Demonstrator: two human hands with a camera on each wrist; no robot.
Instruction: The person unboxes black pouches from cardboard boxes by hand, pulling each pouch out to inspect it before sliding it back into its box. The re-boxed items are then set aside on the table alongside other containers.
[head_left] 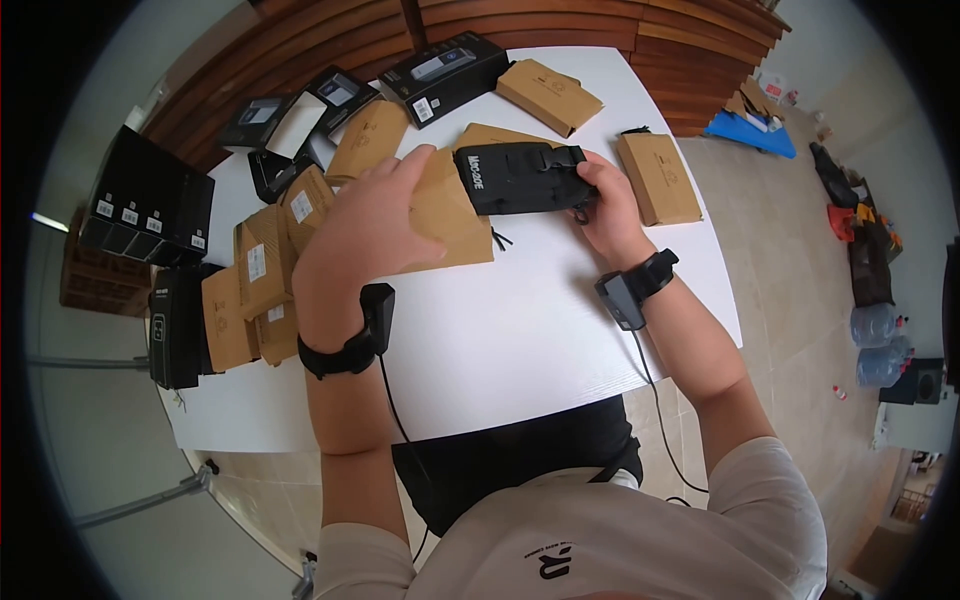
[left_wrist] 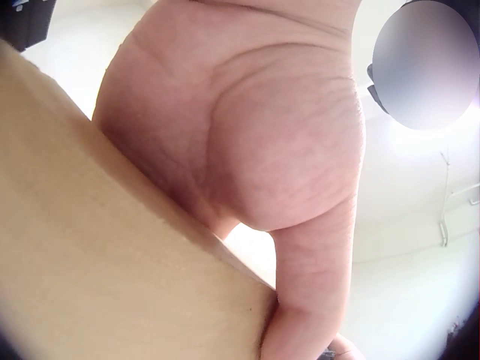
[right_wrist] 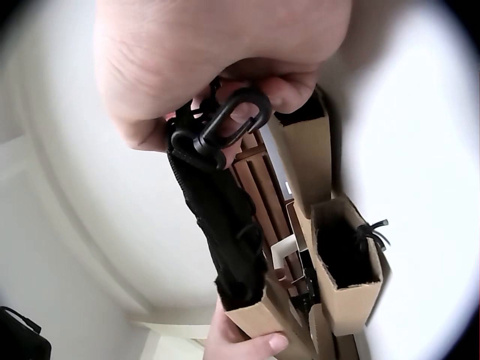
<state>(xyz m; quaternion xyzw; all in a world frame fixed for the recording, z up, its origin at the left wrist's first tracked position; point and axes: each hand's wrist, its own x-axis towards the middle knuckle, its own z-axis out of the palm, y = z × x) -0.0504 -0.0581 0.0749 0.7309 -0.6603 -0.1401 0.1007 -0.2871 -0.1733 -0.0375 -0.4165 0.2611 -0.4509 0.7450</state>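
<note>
Fingers (head_left: pixel 597 172) of my right hand (head_left: pixel 610 208) pinch one end of black pouch (head_left: pixel 515 182); other end sits in mouth of brown carton (head_left: pixel 452 230). My left hand (head_left: pixel 365 218) grips that carton. I log outward: brown box (head_left: pixel 660 178) right, black box (head_left: pixel 447 78) far side, white surface (head_left: pixel 500 340) beneath.

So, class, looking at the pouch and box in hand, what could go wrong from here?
The black pouch sits partly inside the cardboard box, so it might snag at the opening. The clip beside the right hand could catch too. The left hand might knock the piled boxes nearby.
</note>
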